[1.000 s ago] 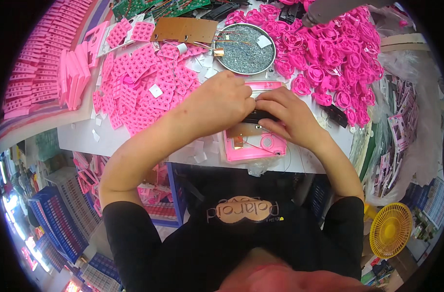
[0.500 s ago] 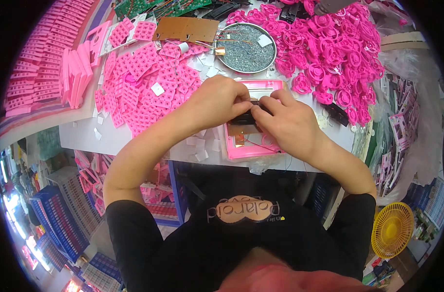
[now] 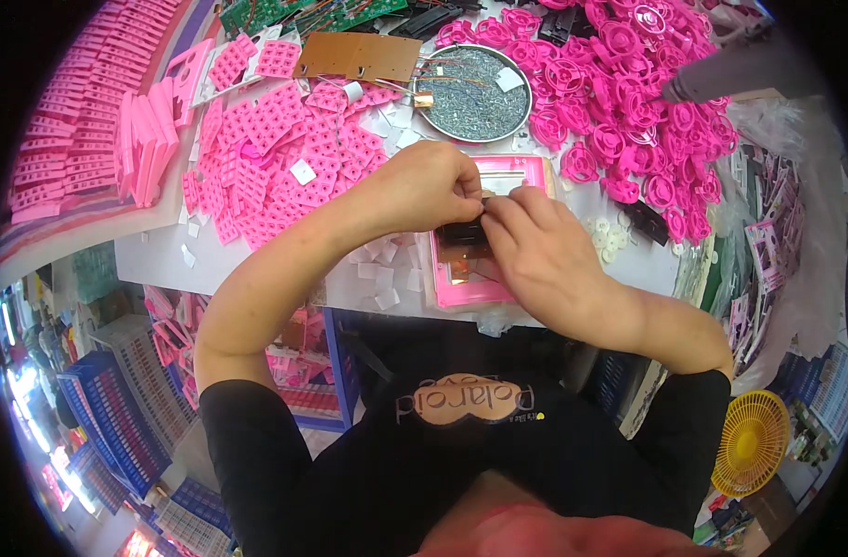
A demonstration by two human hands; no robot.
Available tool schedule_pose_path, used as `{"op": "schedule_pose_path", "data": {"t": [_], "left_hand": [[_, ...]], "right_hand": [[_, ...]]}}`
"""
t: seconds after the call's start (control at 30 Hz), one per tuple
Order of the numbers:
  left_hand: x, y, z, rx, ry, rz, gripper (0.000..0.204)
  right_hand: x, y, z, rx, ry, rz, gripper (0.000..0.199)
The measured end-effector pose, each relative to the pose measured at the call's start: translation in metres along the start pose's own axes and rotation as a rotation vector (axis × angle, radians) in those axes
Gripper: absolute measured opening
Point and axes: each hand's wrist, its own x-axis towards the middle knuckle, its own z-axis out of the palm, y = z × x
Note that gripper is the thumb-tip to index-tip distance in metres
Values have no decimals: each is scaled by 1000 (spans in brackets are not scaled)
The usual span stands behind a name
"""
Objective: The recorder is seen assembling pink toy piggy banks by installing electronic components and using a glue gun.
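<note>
A pink rectangular plastic housing [image 3: 458,294] lies on the worktable in front of me, with a brown board and a copper-coloured piece showing inside it. Across its middle sits a black plastic part [image 3: 461,233]. My left hand [image 3: 433,188] pinches this part's upper end from the left, thumb and forefinger together. Opposite it, the fingers of my right hand [image 3: 543,249] are bent and pressed on the same end, their tips meeting the left fingertips. My fingers hide the exact point of contact, and the right hand covers the housing's right side.
Beyond the housing stands a round tray [image 3: 530,110] of small screws. Pink keypads [image 3: 275,139] heap on the left, pink ring-shaped parts [image 3: 619,102] on the right. A dark grey tool [image 3: 730,70] hangs over the right heap. Brown boards [image 3: 359,56] and white washers [image 3: 610,239] lie nearby.
The grey tool has come lower and further into view at upper right. My right hand has shifted slightly down, uncovering the washers; both hands stay at the black part.
</note>
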Motion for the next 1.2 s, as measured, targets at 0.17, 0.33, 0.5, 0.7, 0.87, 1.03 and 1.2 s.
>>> {"op": "schedule_pose_path", "data": {"t": [0.17,0.33,0.5,0.7,0.87,1.03,1.2], "left_hand": [[0,0,-3,-51,-31,-9,18],[-2,8,-3,44,-4,-9,15],[-2,4,-1,-20,-18,-37,17],[7,0,0,-70,-71,-78,17],[11,-3,2,-108,-95,-107,17],[14,8,-1,-15,-64,-88,16],[6,0,-14,-185,-114,-61,17]], "right_hand": [[1,20,-4,352,67,44,32],[2,18,-2,174,6,45,25],[2,20,0,167,18,6,26],[1,9,8,21,35,-27,29],[-1,10,5,33,62,-35,32],[-2,-1,6,-62,-48,50,37],[-8,39,-35,394,102,134,49]]}}
